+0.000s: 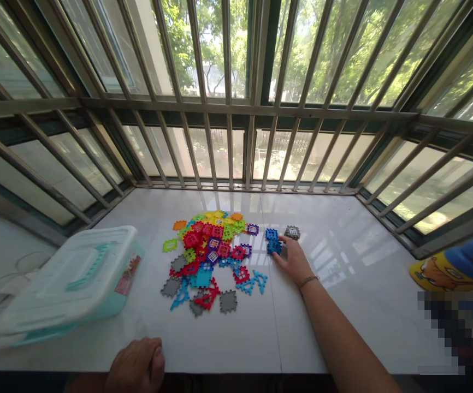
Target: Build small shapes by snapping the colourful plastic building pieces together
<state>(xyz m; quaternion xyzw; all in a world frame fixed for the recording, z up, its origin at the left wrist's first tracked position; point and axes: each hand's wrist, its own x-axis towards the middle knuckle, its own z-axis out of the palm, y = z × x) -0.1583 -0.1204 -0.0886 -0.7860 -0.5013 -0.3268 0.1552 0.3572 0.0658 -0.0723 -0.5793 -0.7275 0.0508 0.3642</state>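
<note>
While I stand behind this person at the window, I see the right hand [293,261] lying low on the white stone sill [322,349]. Its fingers [282,253] are a little spread and curved, and their tips touch a small stack of blue interlocking plastic pieces [273,241]. I cannot tell if they really grip the stack or only rest against it. Just beside the stack lies one gray piece [292,232]. Both seem kept apart from the big mixed pile of coloured pieces [207,256], perhaps so they do not get lost among the others. The left hand [136,364] rests curled at the near edge of the sill; its fingers hide the inside, so I cannot tell if it holds something. A teal plastic storage box [68,278] with a white lid stands left of the pile, probably to stay within easy reach. Metal window bars [244,109] run behind the sill.
</note>
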